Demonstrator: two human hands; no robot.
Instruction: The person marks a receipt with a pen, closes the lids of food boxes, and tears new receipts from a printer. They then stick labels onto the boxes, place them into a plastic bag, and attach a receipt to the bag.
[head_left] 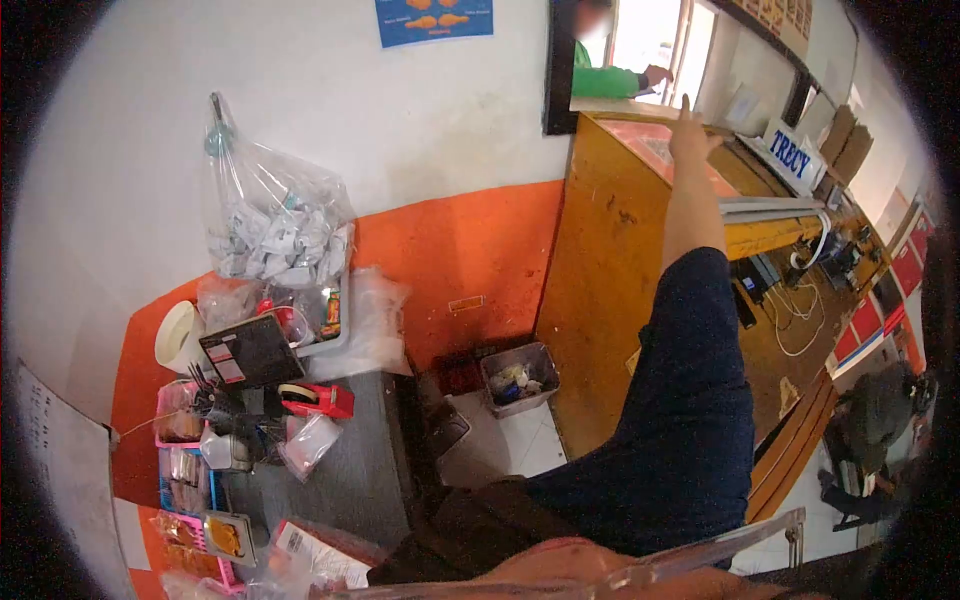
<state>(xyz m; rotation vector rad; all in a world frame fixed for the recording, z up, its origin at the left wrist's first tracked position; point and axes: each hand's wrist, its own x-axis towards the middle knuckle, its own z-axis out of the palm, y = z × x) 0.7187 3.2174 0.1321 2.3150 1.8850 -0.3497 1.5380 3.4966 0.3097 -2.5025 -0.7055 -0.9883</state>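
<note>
My right arm, in a dark blue sleeve, reaches up over the wooden counter [590, 240]. At its end my right hand [692, 138] is raised near the service opening, its fingers apart and the index finger extended, with nothing in it. Beyond it, a person in a green sleeve [608, 82] stands at the opening with a hand held out; the two hands appear apart. The white TRECY sign [793, 157] stands to the right of my hand. My left hand does not show.
On the left, a dark table [350, 450] holds a red tape dispenser [318, 400], a black tablet-like panel [250, 352] and small baskets. A plastic bag of crumpled papers [280, 235] hangs above. A waste bin [519, 404] stands on the floor. Cables [800, 345] lie under the counter.
</note>
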